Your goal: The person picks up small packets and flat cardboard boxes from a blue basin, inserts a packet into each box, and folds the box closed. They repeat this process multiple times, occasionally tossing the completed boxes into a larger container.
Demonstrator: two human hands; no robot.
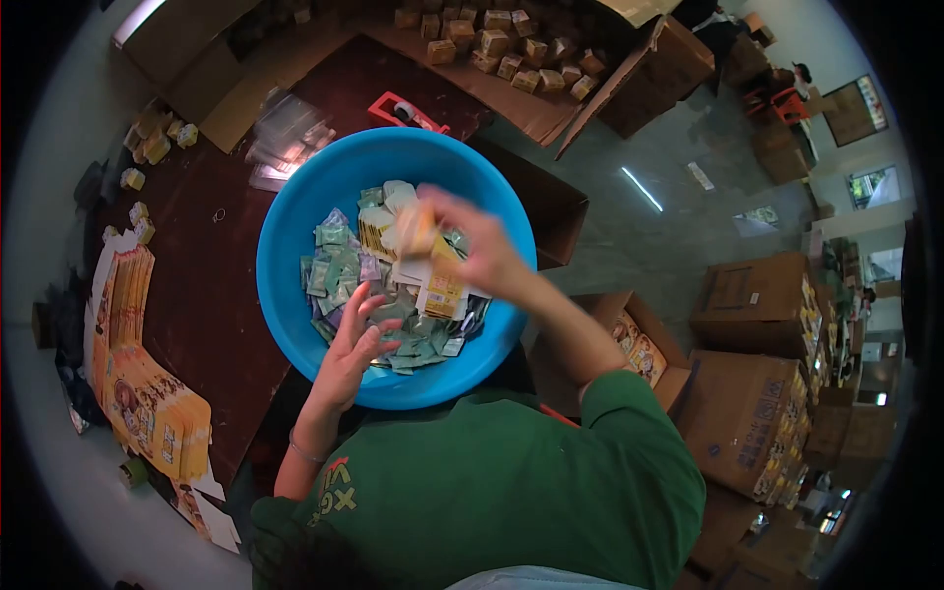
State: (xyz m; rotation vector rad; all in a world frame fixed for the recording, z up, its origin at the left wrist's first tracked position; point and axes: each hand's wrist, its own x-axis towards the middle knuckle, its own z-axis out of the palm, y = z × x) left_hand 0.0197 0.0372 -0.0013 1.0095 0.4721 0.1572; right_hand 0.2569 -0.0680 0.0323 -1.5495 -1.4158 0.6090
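Note:
A blue plastic basin [280, 295] in front of me holds small green and lilac packets [334, 270] and flat yellow-and-white cartons [442, 295]. My right hand [472, 241], smeared by motion, grips a small orange-and-white box [418, 231] above the cartons. Low over the packets near the basin's front left, my left hand [349, 344] has its fingers spread and holds nothing.
Stacked printed flat cartons [157, 403] lie along the left of the dark red table [221, 285]. Clear plastic sleeves [285, 138] and a red tape dispenser [405, 113] sit behind the basin. Small boxes [497, 44] fill a cardboard tray. Large cartons [742, 423] stand at right.

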